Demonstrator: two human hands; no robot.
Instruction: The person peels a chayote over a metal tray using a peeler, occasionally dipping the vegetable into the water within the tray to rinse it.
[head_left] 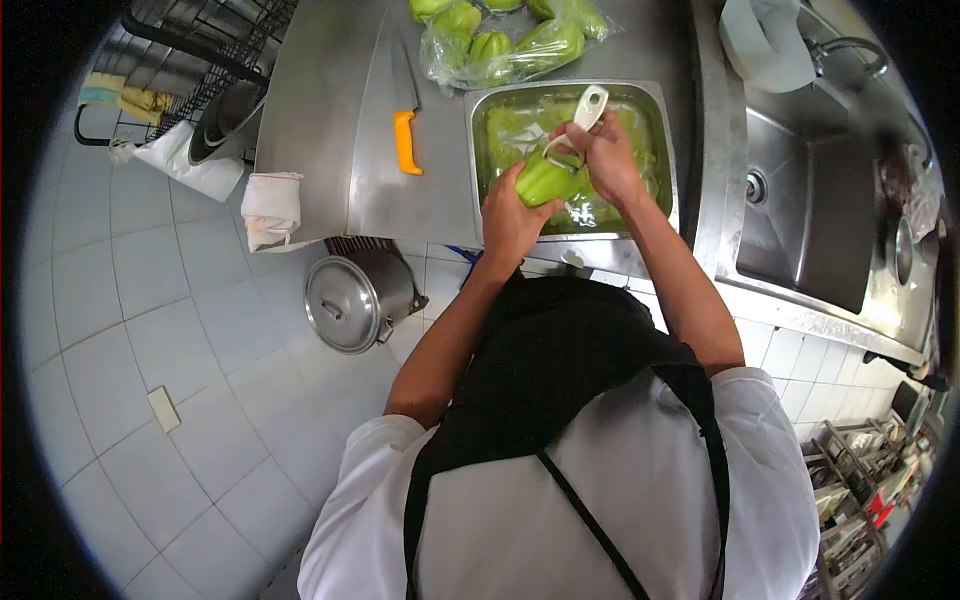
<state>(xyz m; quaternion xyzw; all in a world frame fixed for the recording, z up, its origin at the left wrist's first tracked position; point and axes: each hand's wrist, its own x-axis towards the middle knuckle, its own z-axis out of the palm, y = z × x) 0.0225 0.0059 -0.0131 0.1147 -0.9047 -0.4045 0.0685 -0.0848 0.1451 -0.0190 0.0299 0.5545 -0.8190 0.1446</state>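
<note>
My left hand (513,222) is closed around a green chayote (549,182), held over a rectangular metal pan (474,150). Between the fingers of my right hand (608,165) is a white-handled peeler (591,106), its head against the upper side of the chayote. Water and light green peelings (515,125) lie in the pan beneath both hands. Behind the pan, a clear plastic bag (520,55) holds several more green chayotes. To the left of the pan lies a knife (407,140) with an orange handle, blade pointing away from me.
At the right is a steel sink (800,200) with a faucet (850,48) and a translucent container (765,45). A folded cloth (271,210) hangs at the counter's left corner. On the tiled floor stands a lidded pot (345,302). A wire rack (225,60) is at upper left.
</note>
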